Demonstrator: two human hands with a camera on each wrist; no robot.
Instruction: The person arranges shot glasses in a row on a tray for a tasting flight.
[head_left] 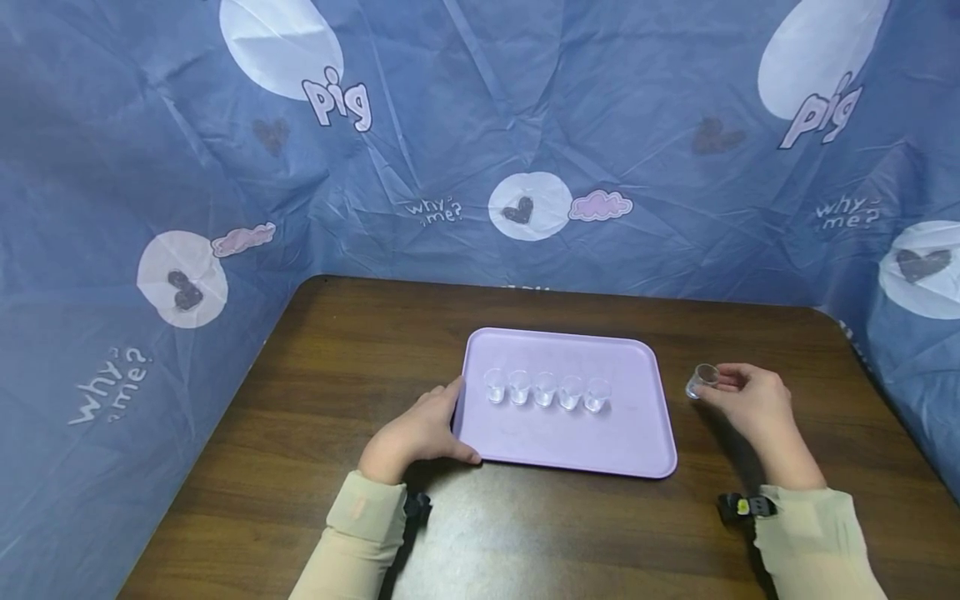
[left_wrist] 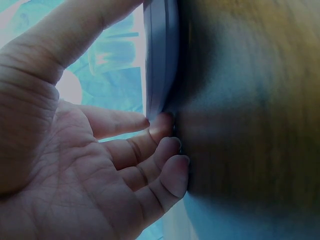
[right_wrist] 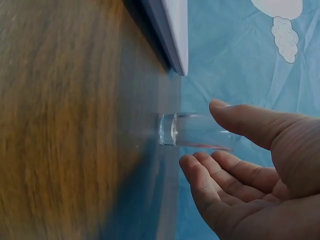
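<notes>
On the table at the right, a small clear shot glass [head_left: 702, 382] stands upright between the thumb and fingers of my right hand [head_left: 753, 404]. The right wrist view shows the thumb [right_wrist: 240, 117] against one side of the shot glass [right_wrist: 192, 131], near its rim, with the fingertips along the other side. My left hand [head_left: 420, 429] rests at the near left corner of a lilac tray [head_left: 637, 442], thumb along the front edge, other fingers at the left side. In the left wrist view, those fingertips [left_wrist: 175, 175] touch the tabletop beside the tray rim [left_wrist: 161, 55]. Several similar shot glasses [head_left: 544, 390] stand in a row on the tray.
The brown wooden table [head_left: 360, 333] has rounded far corners. A blue printed cloth [head_left: 450, 108] hangs behind it and along both sides. The glass in my right hand is a short way to the right of the tray's right rim.
</notes>
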